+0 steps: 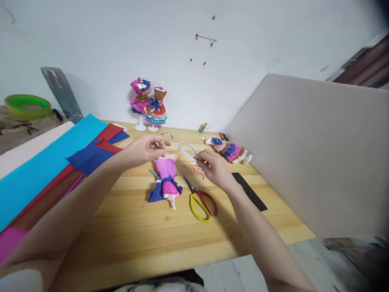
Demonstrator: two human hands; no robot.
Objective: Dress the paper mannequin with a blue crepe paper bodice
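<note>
My right hand pinches the lower edge of a narrow white ring, which looks like a roll of tape, tilted above the table. Facing it, my left hand has its fingers curled and thumb near the fingertips; anything between them is too small to make out. Just below that hand a small dress form in a pink and blue paper dress lies with its neck toward me. Scissors with one yellow and one red handle lie beside it, blades apart from the dress. Paper scraps are partly hidden behind my right hand.
Coloured paper sheets cover the table's left side. Two dressed mini mannequins stand by the wall, and another dressed figure lies at right. A black flat piece lies near the white partition. Green tape and a bottle are far left.
</note>
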